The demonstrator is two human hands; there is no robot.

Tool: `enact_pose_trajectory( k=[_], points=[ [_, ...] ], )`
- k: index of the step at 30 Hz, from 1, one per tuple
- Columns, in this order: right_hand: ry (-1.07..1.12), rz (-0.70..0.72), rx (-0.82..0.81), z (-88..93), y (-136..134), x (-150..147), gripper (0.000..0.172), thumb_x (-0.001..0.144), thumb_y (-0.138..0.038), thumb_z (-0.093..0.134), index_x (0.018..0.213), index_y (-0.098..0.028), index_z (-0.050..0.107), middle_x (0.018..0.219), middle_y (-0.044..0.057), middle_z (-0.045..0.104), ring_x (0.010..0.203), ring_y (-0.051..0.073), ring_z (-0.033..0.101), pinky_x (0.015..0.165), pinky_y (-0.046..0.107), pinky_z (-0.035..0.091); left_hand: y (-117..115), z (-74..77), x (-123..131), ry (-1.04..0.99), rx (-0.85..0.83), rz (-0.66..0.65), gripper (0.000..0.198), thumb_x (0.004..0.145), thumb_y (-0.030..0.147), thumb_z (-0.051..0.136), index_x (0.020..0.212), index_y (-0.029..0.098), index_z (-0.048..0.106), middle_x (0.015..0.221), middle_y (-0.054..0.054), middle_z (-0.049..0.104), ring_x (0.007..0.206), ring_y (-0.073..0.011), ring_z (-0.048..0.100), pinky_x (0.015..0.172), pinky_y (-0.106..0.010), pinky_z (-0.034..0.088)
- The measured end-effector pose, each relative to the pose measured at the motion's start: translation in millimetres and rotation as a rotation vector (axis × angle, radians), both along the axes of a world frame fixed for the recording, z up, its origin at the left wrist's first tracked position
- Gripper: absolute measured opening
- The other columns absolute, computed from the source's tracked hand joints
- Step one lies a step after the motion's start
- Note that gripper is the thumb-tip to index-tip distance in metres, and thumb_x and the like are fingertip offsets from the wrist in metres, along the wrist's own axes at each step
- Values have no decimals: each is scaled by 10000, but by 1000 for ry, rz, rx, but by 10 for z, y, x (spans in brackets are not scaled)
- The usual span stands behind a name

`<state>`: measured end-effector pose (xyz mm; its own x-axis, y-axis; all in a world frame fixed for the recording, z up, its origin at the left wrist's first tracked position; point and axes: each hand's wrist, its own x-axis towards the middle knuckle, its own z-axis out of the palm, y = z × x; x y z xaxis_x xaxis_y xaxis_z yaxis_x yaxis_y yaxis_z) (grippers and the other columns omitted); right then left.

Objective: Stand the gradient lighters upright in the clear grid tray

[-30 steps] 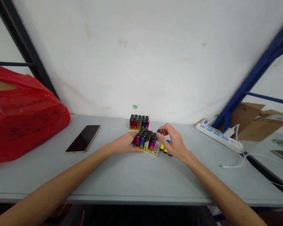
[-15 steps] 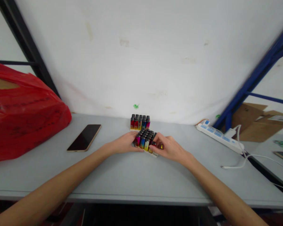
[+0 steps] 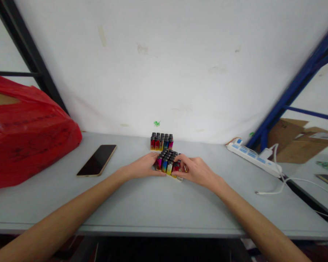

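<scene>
Several colourful lighters [image 3: 164, 165] with black tops stand upright, packed in rows in a low pale tray [image 3: 179, 178]. My left hand [image 3: 144, 166] grips the left side of this block, thumb along the front and fingers behind. At the front right corner, my right hand [image 3: 194, 169] pinches a red lighter [image 3: 176, 167] between thumb and fingers. That lighter stands about upright beside a white-and-yellow one [image 3: 169, 167]. My right fingers partly cover the right end of the tray.
Behind stands a second block of lighters [image 3: 161, 142] near the wall. A phone [image 3: 97, 160] lies to the left, beside a red plastic bag [image 3: 30, 142]. On the right are a white power strip [image 3: 253, 159] with a cable [image 3: 273, 193] and cardboard boxes [image 3: 303, 143].
The red lighter in my right hand has gone from tilted to about upright and sits lower, against the front row. My left hand keeps its hold on the block.
</scene>
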<state>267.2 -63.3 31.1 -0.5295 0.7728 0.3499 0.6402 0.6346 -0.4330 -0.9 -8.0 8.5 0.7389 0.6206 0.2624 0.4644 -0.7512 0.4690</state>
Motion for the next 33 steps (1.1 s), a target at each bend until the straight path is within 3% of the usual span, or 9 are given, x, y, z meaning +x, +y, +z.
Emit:
enact_pose_trajectory(
  k=[3,7,11,14,17,22,25,29,33],
  points=[
    [12,-48,56,59,33,58,305,983,-516,658,1121,-244,641,685,-27,659,553,141,546,599,247,348,4,-2,-1,-3,-9,-2,641,844,528,836,1361,193,659,1405,-112,682,1286,-336,633,1145,-418,469],
    [-127,-308,149,185,187,326,316,1094,-434,424,1067,-216,652,702,27,679,617,181,596,650,279,354,11,-22,-6,-2,-8,27,760,827,544,848,1446,180,601,1482,-123,633,1361,-352,588,1215,-437,413],
    [-425,-458,-46,178,332,681,270,1066,-381,484,1157,-187,648,851,103,747,820,252,688,700,296,394,12,-29,-3,-39,1,15,734,817,543,856,1417,185,628,1468,-104,649,1349,-350,602,1214,-425,421],
    [-500,-413,-271,120,345,828,376,1035,-481,544,1254,-185,620,916,115,760,837,256,703,686,297,414,6,-15,3,-30,-11,14,712,817,545,856,1400,199,640,1466,-105,652,1345,-331,608,1215,-423,421],
    [-516,-307,-381,101,308,830,495,976,-541,622,1325,-191,594,912,102,762,810,252,708,656,294,422,-1,-6,8,-24,-14,25,699,815,536,857,1391,201,646,1462,-102,655,1345,-331,603,1220,-427,414],
    [-497,-308,-504,102,281,791,450,967,-362,616,1377,-187,554,788,51,747,650,209,687,617,287,452,7,-23,3,-12,-23,31,628,824,560,839,1316,199,691,1412,-99,684,1308,-333,621,1188,-416,445],
    [-542,-411,-393,52,335,843,501,916,-240,656,1402,-185,545,983,117,771,815,234,734,684,292,483,18,-35,-4,-15,-20,36,687,809,562,853,1358,194,664,1442,-110,664,1331,-339,606,1208,-431,424],
    [-540,-526,-200,-7,471,880,308,969,-171,578,1273,-142,617,1198,222,722,1112,299,705,856,336,510,28,-41,-14,-26,-13,25,709,813,558,854,1390,200,647,1460,-108,652,1336,-335,605,1211,-435,422],
    [-28,-456,-126,6,549,796,341,1015,-239,486,1335,-140,549,1220,193,668,961,241,743,839,363,571,36,-46,-15,-22,-8,20,744,818,572,846,1425,203,622,1481,-109,636,1356,-334,592,1226,-440,404]
  ],
)
